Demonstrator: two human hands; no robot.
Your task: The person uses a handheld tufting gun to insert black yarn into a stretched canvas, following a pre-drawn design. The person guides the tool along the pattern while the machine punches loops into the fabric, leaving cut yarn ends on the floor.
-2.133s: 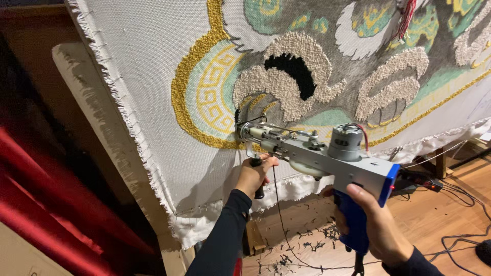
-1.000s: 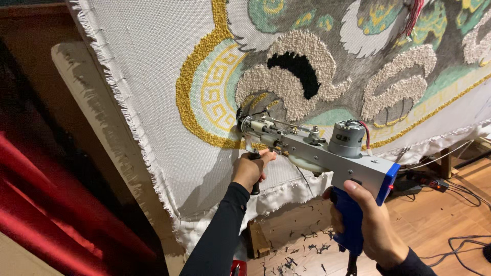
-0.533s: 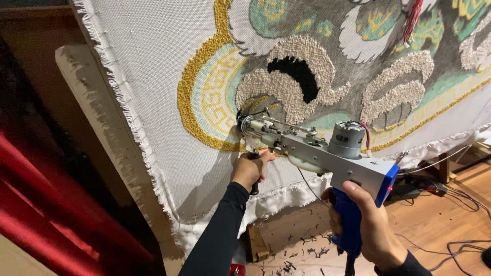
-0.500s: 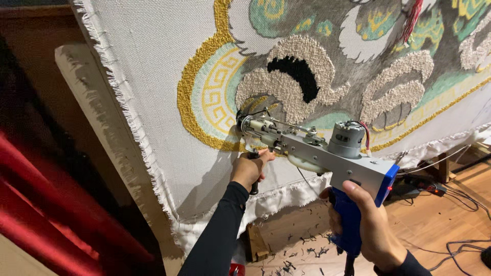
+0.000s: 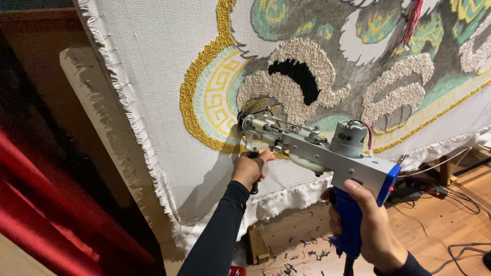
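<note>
tufting gun [image 5: 327,153] nose against stretched cloth [image 5: 169,66]; right hand [image 5: 371,225] fingers wrapped round blue grip, left hand [image 5: 249,168] round front handle (both closed).

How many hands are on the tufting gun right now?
2. The left hand grips the front handle under the tufting gun, close to the cloth. The right hand wraps the blue rear grip. No other hands show.
</note>
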